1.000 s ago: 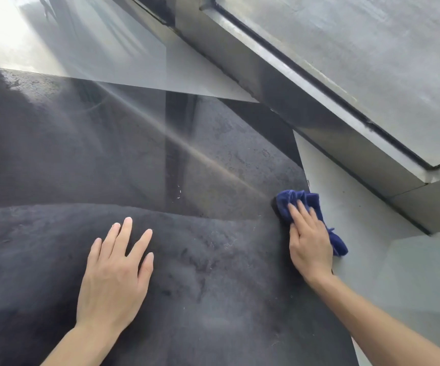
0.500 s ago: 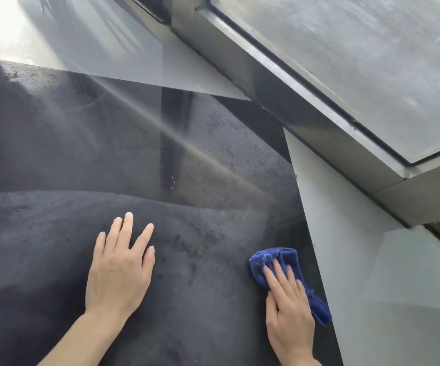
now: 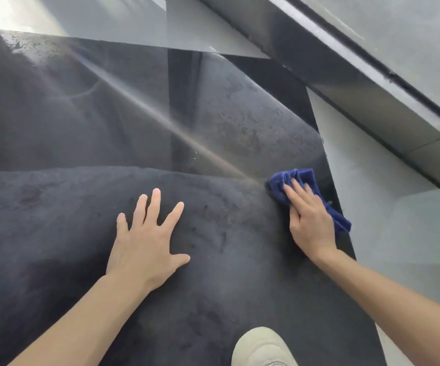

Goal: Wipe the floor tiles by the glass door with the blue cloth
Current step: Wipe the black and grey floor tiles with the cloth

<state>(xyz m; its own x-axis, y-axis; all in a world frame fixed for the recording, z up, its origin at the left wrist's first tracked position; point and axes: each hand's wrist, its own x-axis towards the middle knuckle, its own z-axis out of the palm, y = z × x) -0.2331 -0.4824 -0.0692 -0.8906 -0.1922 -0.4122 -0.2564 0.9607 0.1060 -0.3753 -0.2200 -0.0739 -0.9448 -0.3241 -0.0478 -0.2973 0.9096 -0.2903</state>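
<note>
Blue cloth lies bunched on the dark floor tile at centre right of the frame, close to the edge where the dark tile meets a pale grey tile.

Nearest the camera, at bottom centre, the toe of a pale shoe rests on the dark tile.

Left hand, at centre frame, lies flat on the dark tile with its fingers straight and spread; it holds nothing.

Right hand lies on top of the cloth, fingers extended and pressing it to the floor. Cloth shows beyond the fingertips toward the top of the frame and along the hand's right side; the part under the palm is hidden.

Farther up, the dark tile is glossy, with smears and a diagonal streak of light.

Metal door frame and glass pane fill the upper right.
</note>
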